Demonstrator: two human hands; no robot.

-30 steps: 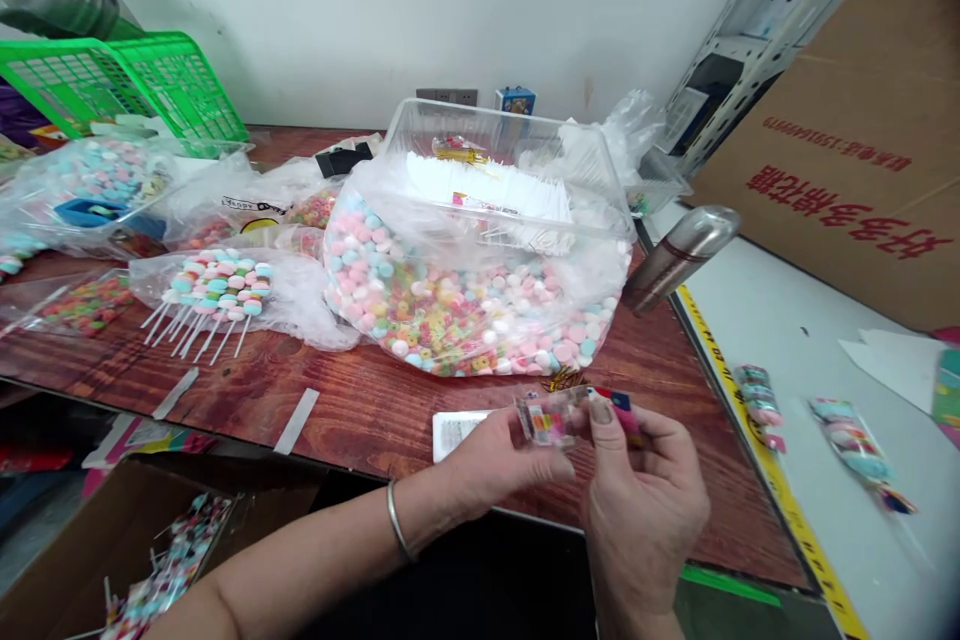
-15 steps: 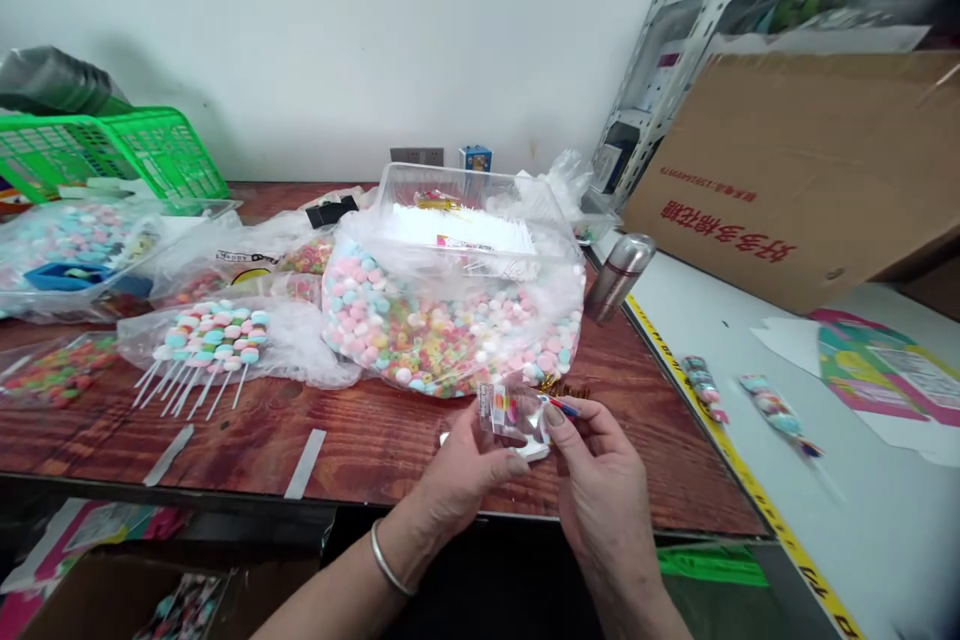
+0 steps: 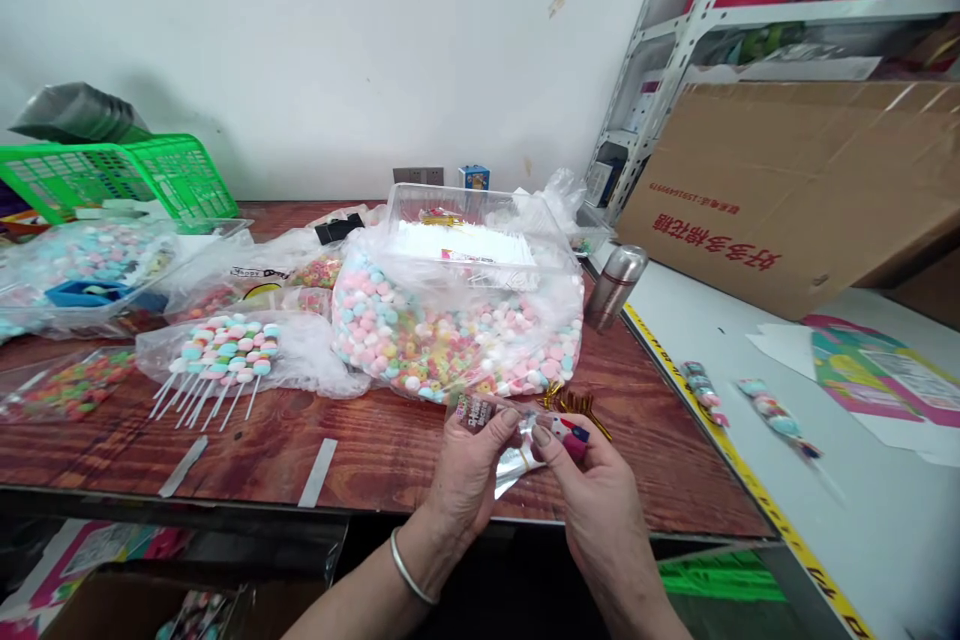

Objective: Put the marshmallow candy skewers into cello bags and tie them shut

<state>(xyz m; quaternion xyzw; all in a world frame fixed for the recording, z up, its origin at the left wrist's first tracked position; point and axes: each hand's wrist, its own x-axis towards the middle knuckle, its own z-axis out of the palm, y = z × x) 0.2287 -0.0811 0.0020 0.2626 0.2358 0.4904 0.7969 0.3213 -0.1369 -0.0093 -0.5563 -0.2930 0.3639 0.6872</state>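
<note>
A small clear plastic bag with printed patches (image 3: 474, 412) is stretched between my two hands over the table's front edge. My left hand (image 3: 466, 480) pinches its left part between thumb and fingers. At the other end, my right hand (image 3: 604, 495) grips the bag with thumb and forefinger, beside a red and dark blue print. Something silvery and flat (image 3: 514, 465) lies just beneath the bag, partly covered by my hands. Gold twist ties (image 3: 589, 408) rest on the table behind my right hand. Whether anything is inside the bag, I cannot tell.
Behind my hands lies a big bag of pastel marshmallows (image 3: 457, 340), under a clear tub of white sticks (image 3: 465, 242). Skewered marshmallows (image 3: 229, 350) lie to the left. A steel flask (image 3: 619, 285) stands right, near wrapped skewers (image 3: 776, 410) and a carton (image 3: 780, 190).
Both hands have shifted and drawn closer together on the bag, turning it so different print shows. The silvery item beneath shows more. The head view has tilted slightly upward.
</note>
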